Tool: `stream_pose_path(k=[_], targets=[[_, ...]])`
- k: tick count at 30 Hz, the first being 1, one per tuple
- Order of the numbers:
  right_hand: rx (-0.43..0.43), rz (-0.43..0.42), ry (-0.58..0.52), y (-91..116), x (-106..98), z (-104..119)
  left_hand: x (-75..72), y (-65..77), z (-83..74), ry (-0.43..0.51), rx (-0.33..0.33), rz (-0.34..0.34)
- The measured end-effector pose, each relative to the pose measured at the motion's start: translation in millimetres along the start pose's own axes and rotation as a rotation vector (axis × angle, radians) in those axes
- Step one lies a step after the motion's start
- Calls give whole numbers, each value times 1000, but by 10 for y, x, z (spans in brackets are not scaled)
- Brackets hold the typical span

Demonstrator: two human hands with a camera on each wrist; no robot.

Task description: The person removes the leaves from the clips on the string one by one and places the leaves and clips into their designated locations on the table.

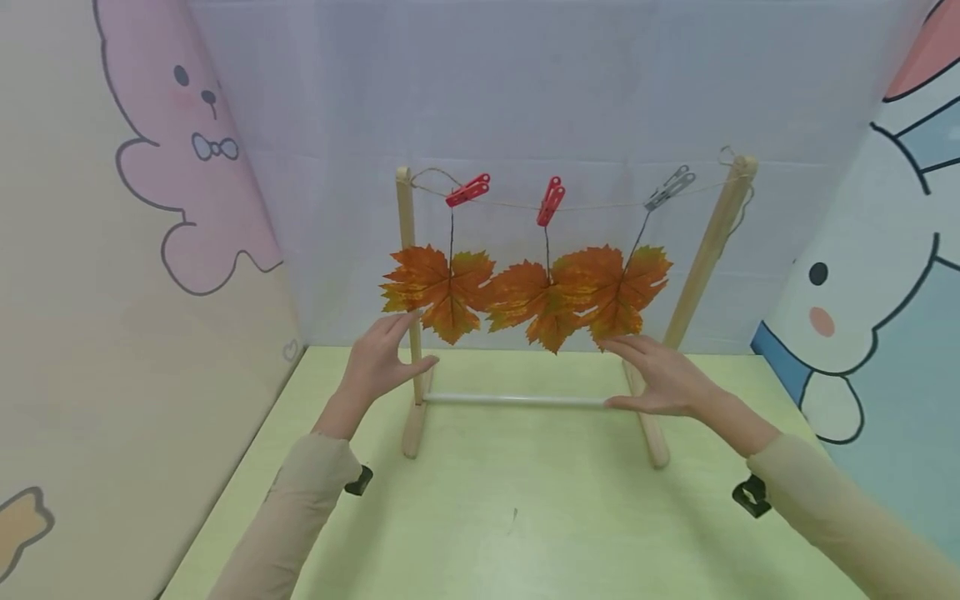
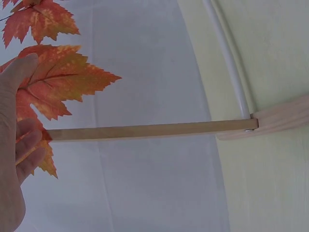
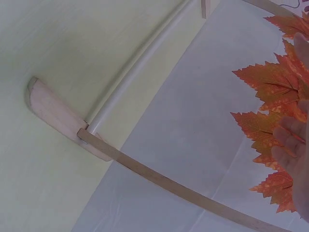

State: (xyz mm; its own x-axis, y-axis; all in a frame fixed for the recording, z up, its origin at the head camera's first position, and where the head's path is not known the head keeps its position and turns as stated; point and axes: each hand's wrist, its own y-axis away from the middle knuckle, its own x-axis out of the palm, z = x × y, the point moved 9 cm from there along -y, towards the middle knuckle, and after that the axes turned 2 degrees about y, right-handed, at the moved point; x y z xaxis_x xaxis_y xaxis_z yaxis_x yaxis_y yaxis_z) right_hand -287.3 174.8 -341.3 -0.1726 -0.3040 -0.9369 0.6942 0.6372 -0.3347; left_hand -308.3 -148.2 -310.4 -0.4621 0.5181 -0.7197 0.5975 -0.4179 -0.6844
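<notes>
Three orange artificial maple leaves hang in a row: the left leaf [image 1: 450,287], the middle leaf [image 1: 543,304] and the right leaf [image 1: 618,287]. A red clothespin [image 1: 468,191], another red clothespin [image 1: 551,202] and a grey clothespin [image 1: 670,188] clip their stems to a twine [image 1: 592,207]. My left hand [image 1: 375,362] is raised by the left leaf's lower edge, thumb spread from the fingers. Below the right leaf's tip is my right hand [image 1: 663,379], thumb also apart. Neither hand grips anything; whether fingertips touch the leaves I cannot tell.
A wooden stand with a left post [image 1: 407,225], a right post [image 1: 708,250] and a white crossbar [image 1: 517,401] carries the twine. It stands on a pale green tabletop [image 1: 510,475]. Behind hangs a white cloth [image 1: 525,92]; cartoon-printed panels flank both sides.
</notes>
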Motion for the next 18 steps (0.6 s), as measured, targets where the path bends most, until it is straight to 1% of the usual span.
stream_pose_path(k=[5, 8, 13, 18], targets=[[16, 26, -7, -64, -24, 20, -51, -161, -65, 14, 24, -22], [16, 23, -12, -100, -54, 27, -93, -276, -114, 15, 29, -36], [-30, -11, 1, -159, -117, 76, -162, -466, -194, 5, 24, -56], [-64, -41, 6, -209, -167, 126, -212, -612, -230, 29, 10, -82]])
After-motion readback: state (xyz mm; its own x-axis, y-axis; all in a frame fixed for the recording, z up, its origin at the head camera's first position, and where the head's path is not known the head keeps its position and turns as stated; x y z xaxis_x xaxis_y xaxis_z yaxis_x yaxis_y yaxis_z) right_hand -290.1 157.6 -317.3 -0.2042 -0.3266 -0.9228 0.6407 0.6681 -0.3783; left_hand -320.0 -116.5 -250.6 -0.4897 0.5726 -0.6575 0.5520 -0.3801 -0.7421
